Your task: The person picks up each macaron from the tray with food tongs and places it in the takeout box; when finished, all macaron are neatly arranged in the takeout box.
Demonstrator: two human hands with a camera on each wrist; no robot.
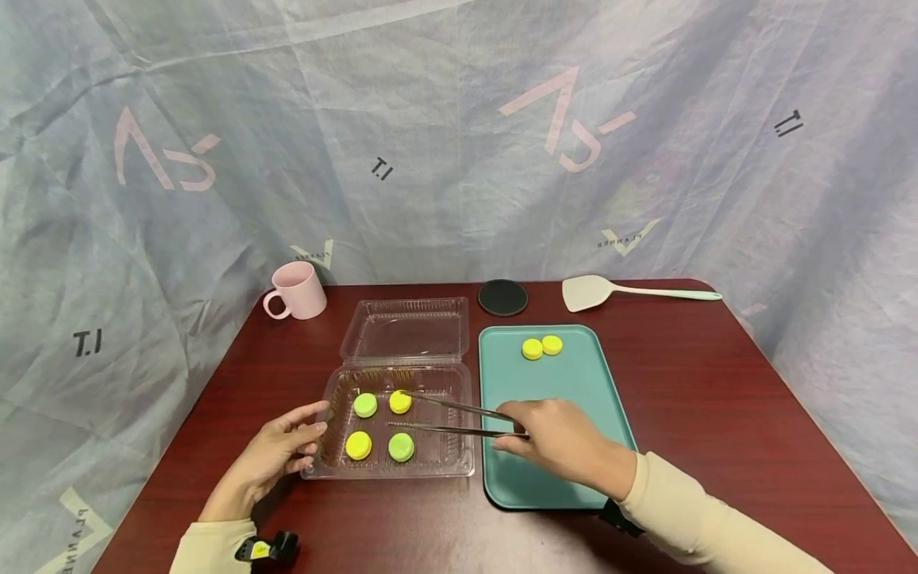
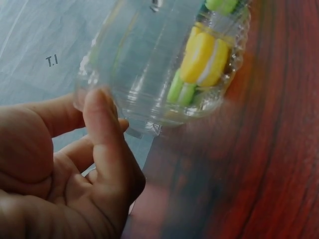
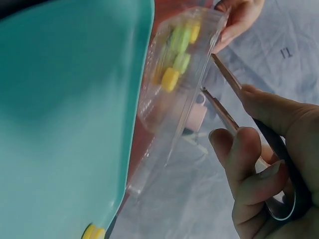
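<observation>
Well, from my remote seat: four macarons sit two by two in the clear box near the table's (image 1: 717, 414) front edge, left of the tray. Yellow piece (image 1: 400, 402) at back right, green piece (image 1: 366, 405) at back left, second yellow piece (image 1: 358, 446) at front left, second green piece (image 1: 402, 447) at front right. Box (image 1: 437, 458) lies lid back, its hinge toward the table's back edge. Two more, a yellow pair (image 1: 532, 349), lie by the far edge of the tray (image 1: 552, 391). I judge the macarons light, rather smooth, perhaps brittle-shelled if real; can't tell whether they are. Best hold, I'd say: across the round sides, mild pressure, so nothing cracks or squirts out. Box looks thin and flexible, likely to skid; its rim is the place to take it. Right hand (image 1: 562, 442) grips metal tongs (image 1: 459, 430) above the tray's left edge, fingers curled round both arms; tips moderately apart, nothing between them, reaching over the box, upper tip by the back-right yellow in the head view, contact uncertain. Left hand (image 1: 276, 450) pinches the box's left rim between thumb and finger, narrow gap, other fingers loosely bent.
</observation>
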